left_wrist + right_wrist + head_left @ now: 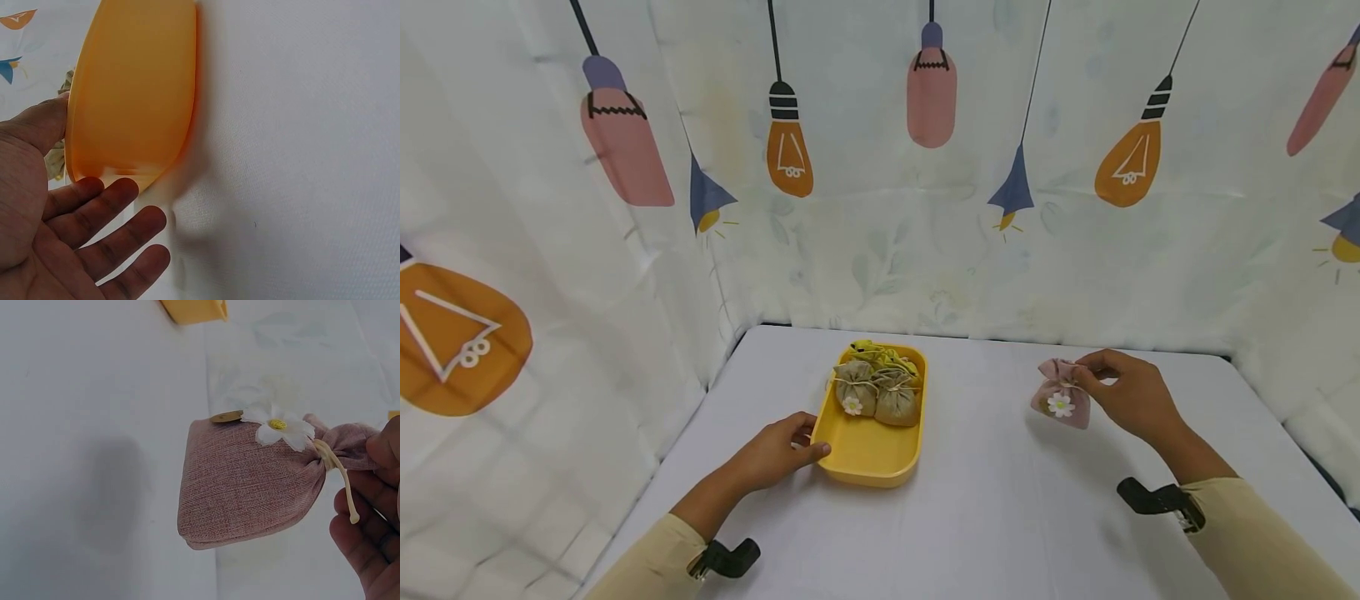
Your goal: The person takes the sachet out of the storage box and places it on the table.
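Note:
My right hand (1131,396) pinches a pink drawstring pouch (1062,398) by its gathered neck, above the table. The pouch carries a white flower with a yellow centre, and a cream cord (340,481) hangs from its tie. At the near left corner of a yellow tray (868,479), my left hand (775,454) grips the rim with the thumb over it and the other fingers along the outside wall. Inside the tray's far half lie two beige pouches (897,400), one with a white flower, and yellow patterned pouches (880,354) behind them. The tray's near half shows bare floor.
A white cloth covers the table (985,517). Behind and beside it hang white curtains (865,250) printed with lamps and bulbs. Dark camera mounts (1157,500) sit at both wrists over beige sleeves.

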`<state>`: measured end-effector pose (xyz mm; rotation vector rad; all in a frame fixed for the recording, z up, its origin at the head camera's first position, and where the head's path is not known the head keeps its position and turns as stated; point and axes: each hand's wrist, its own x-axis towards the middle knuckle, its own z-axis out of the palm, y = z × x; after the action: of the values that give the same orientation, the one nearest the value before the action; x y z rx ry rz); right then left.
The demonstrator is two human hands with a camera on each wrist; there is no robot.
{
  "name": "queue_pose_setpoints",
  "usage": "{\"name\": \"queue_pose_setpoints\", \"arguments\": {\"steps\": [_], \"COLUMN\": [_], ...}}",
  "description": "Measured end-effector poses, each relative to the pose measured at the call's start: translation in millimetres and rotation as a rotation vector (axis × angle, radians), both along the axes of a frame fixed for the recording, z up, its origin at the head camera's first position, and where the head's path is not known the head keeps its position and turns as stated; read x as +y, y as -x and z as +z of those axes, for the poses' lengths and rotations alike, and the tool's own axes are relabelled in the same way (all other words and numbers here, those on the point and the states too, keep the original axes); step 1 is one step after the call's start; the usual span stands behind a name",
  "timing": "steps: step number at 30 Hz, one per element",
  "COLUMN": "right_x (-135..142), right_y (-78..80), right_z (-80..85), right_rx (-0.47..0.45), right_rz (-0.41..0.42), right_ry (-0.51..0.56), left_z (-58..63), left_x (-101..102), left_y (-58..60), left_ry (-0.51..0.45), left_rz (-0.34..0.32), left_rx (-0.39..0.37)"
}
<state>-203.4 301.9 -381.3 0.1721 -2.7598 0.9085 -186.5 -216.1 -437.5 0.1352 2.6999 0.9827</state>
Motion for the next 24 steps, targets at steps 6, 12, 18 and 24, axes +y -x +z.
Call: {"name": "queue_pose_setpoints", "arguments": {"steps": [6,12,18,24], "right_x": [10.5,19.3,26.3,29.2], "right_y": [-1.6,-1.0,-0.6,-0.7], "right_z": [-1.1,-3.8,-8.4,-13.0], "right_rx": [0.017,0.0,-0.022,-0.02], "right_rz": [-0.016,-0.027,-0.043,-0.041], "right_ry": [-0.016,-0.01,-0.018,-0.032], "left_z": [-0.9,1.0,2.5,2.4], "left_x": [-0.3,0.0,0.6,0.8], "left_y": [-0.1,0.4,1.0,0.3], "left_ry": [-0.001,0.008,0.013,0.005], "left_rz": [0.003,0.003,0.003,0.003], "left_rx": [-0.008,-0.006,-0.007,-0.01]}}
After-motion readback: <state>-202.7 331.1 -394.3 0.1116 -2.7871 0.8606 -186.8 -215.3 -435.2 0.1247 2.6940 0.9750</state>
